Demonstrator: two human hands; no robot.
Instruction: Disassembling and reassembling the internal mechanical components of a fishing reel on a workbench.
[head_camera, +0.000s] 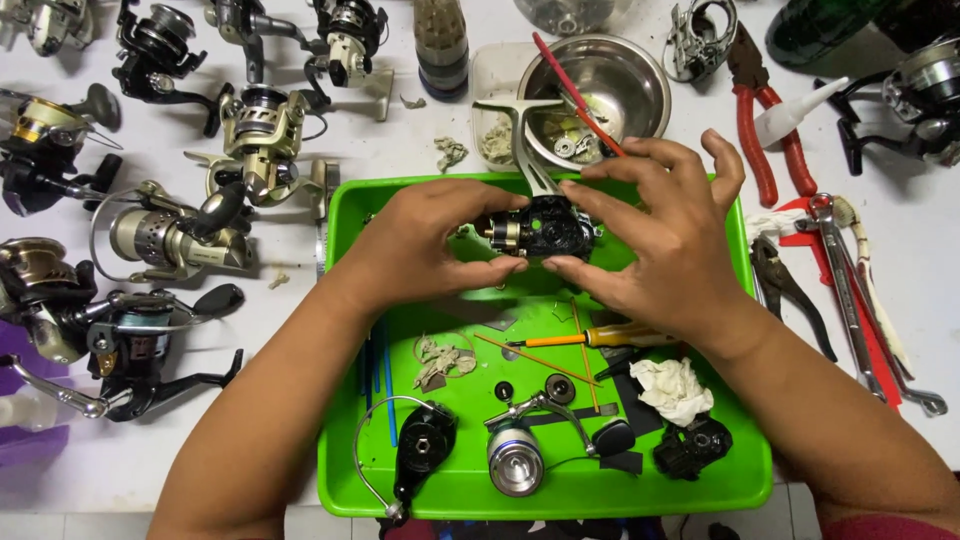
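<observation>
A black reel body (545, 226) sat above the far half of a green tray (745, 480), pinched between both hands. The left hand (425, 245) gripped it from nine o'clock, thumb and fingers closed on it. The right hand (665, 235) held it from three o'clock, fingertips on it, the other fingers spread. At twelve o'clock stood a steel bowl (625, 75); at six o'clock, a silver spool (515, 460). Red pliers (760, 130) lay at two o'clock, several reels (170, 235) at nine.
</observation>
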